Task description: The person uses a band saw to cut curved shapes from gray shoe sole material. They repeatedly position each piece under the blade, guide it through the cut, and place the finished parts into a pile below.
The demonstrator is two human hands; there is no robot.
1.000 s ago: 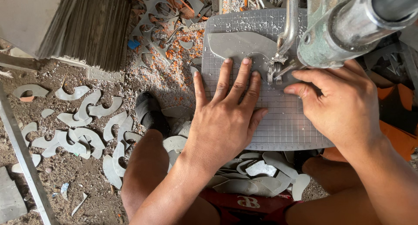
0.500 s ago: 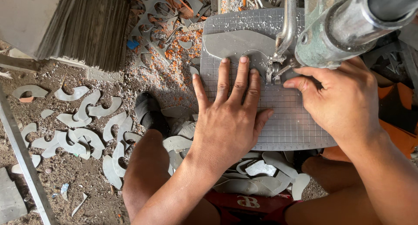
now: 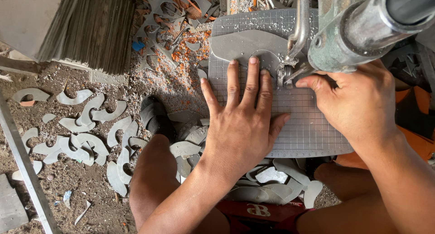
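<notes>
Many grey offcuts [image 3: 86, 139] litter the floor [image 3: 68, 184] at left. One grey sheet [image 3: 247, 46] lies at the gridded table's [image 3: 308, 125] far edge. The left hand [image 3: 242, 120] presses flat on it, fingers spread; the right hand [image 3: 358, 102] pinches its edge under the machine head [image 3: 362, 25].

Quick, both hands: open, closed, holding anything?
Left hand: open, flat, pressing the grey flat sheet piece.
Right hand: fingers curled at that piece's edge; grasp unclear.

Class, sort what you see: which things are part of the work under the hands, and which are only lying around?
In use: left hand; right hand; grey sheet piece; gridded plate; machine head.

Lying about: curved grey offcuts; black shoe; stacked sheets.
</notes>
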